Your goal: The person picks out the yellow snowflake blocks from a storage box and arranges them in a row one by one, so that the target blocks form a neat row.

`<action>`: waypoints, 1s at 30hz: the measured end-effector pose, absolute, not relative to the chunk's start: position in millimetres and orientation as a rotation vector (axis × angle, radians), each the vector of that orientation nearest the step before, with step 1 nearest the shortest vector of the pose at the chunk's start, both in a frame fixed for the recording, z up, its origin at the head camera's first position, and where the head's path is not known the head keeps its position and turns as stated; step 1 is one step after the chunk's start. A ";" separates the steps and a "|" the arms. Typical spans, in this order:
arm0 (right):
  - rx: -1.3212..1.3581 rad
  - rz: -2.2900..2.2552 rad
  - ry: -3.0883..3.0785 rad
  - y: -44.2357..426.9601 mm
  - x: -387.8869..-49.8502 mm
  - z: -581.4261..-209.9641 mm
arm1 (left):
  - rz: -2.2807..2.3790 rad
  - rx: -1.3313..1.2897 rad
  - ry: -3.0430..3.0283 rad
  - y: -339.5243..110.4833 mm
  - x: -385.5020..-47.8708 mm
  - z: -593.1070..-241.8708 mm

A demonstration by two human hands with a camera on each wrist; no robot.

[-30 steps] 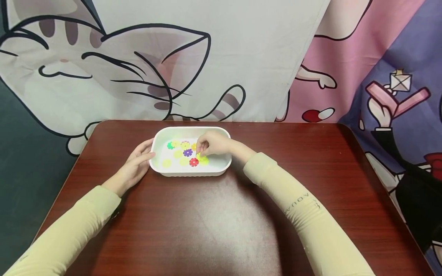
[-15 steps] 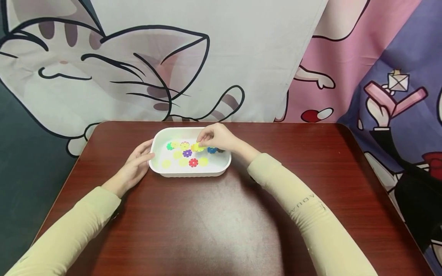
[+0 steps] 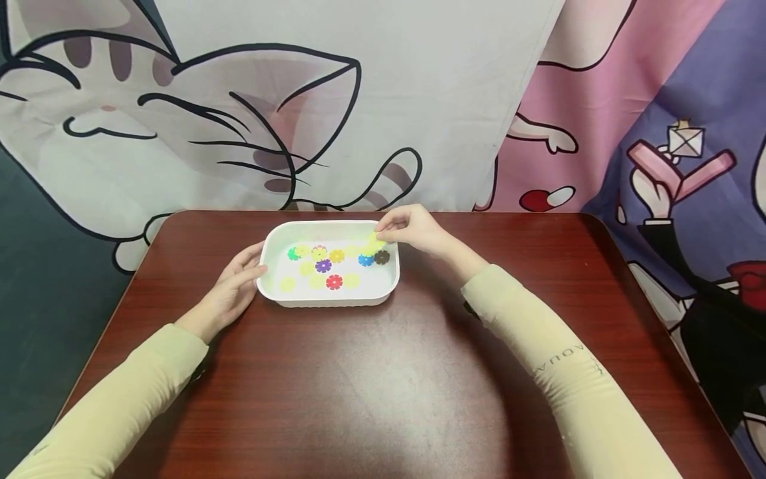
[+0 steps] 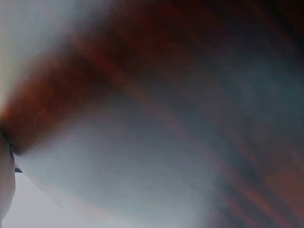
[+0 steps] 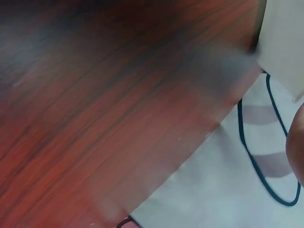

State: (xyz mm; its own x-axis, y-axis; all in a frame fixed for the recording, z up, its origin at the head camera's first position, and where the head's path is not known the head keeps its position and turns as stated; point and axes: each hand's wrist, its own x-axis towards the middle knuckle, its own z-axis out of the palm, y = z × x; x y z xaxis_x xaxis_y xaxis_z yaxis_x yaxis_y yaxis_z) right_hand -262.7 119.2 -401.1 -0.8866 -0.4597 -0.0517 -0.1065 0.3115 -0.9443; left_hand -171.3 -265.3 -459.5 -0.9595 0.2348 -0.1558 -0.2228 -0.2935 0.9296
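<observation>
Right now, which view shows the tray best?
The head view: nearly the whole tray shows, contents included. The right wrist view has only a pale corner, probably the tray's; in the blurred left wrist view I cannot tell it.

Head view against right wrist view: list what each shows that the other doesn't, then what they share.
Only the head view shows the left hand at the left end of the white tray, the flower-shaped pieces inside, and the yellow piece pinched by the right hand.

Only the right wrist view shows small pale flecks on the table, near its edge.

Both show the table, the striped cat tail on the backdrop, and, cropped in the wrist view, some of the right hand and probably the tray.
</observation>
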 end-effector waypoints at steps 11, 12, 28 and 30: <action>-0.511 -1.591 2.233 158.3 -258.7 -403.3 | 2.343 0.046 1.650 -265.8 -171.8 -461.7; -0.515 -1.587 2.228 161.6 -258.2 -404.4 | 2.344 0.047 1.649 -265.7 -171.8 -461.6; -0.458 -1.517 2.215 190.1 -259.3 -440.8 | 2.327 0.016 1.663 -265.5 -171.2 -459.8; -0.454 -1.498 2.221 191.1 -259.6 -443.6 | 2.329 0.022 1.662 -265.4 -171.2 -459.7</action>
State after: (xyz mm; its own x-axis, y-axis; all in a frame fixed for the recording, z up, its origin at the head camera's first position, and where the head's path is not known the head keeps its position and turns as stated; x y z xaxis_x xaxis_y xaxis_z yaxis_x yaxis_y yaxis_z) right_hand -259.6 191.1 -443.6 -0.8581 -0.4878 -0.1603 -0.0341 0.3657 -0.9301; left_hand -171.2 -265.4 -459.7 -0.9609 0.2341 -0.1482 -0.2163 -0.2996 0.9292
